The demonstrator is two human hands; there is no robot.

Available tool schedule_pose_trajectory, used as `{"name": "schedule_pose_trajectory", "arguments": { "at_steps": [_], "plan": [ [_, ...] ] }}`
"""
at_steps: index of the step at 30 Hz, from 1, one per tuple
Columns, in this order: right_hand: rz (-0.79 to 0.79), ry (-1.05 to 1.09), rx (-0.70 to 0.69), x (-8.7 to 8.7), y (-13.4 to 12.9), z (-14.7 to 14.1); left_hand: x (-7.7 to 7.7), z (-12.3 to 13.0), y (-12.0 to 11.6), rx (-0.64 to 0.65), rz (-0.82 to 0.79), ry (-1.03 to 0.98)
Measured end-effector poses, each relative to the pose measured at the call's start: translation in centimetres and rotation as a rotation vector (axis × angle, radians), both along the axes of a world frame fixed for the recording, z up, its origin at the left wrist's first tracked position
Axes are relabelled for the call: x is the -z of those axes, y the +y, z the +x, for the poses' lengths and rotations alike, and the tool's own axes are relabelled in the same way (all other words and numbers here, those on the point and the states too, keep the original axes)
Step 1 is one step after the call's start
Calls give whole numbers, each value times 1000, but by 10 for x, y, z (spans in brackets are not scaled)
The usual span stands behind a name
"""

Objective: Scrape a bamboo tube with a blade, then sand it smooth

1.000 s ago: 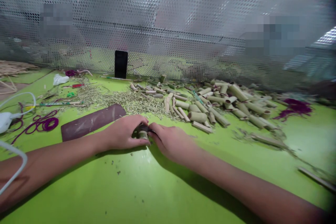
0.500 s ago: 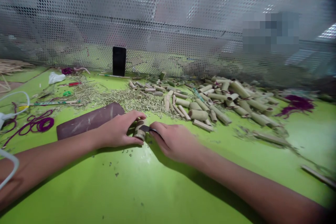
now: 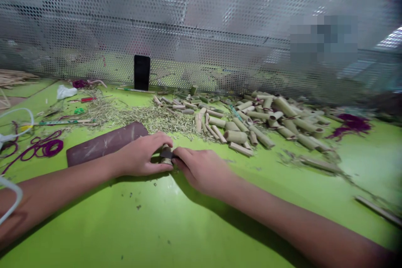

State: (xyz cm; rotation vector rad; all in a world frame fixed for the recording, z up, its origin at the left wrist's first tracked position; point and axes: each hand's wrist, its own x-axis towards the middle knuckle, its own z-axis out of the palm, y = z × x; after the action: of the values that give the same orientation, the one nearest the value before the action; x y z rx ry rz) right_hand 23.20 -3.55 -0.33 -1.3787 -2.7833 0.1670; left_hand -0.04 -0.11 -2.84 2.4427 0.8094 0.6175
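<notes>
The left hand (image 3: pixel 140 157) is gripping a short bamboo tube (image 3: pixel 166 161) between closed fingers, its long axis pointing away over the tabletop (image 3: pixel 220 226). The right hand (image 3: pixel 201 171) is pinching a dark blade (image 3: pixel 168 155), pressing it against the tube's right side, between both hands.

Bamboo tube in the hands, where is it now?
Head view, centre: the bamboo tube sits between the left hand and right hand, near the bamboo pile.

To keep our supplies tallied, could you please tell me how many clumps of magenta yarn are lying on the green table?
3: a looped coil of magenta yarn at the far left, a small magenta tangle at the back left, and a frayed magenta patch at the right. More may be hidden.
</notes>
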Motion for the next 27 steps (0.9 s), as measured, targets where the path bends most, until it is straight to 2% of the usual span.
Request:
{"name": "schedule_pose_trajectory", "arguments": {
  "at_steps": [5, 11, 19, 27],
  "plan": [
    [-6, -19, 37, 1, -2, -2, 5, -6, 1, 51, 15, -31],
    [-12, -9, 32, 2, -1, -2, 7, -7, 2, 55, 25, -36],
    [-74, 36, 11, 0, 3, 2, 3, -6, 1, 68, -17, -40],
    [-200, 99, -62, -3, 7, 11, 4, -8, 2, 106, 13, -5]
  ]
}}
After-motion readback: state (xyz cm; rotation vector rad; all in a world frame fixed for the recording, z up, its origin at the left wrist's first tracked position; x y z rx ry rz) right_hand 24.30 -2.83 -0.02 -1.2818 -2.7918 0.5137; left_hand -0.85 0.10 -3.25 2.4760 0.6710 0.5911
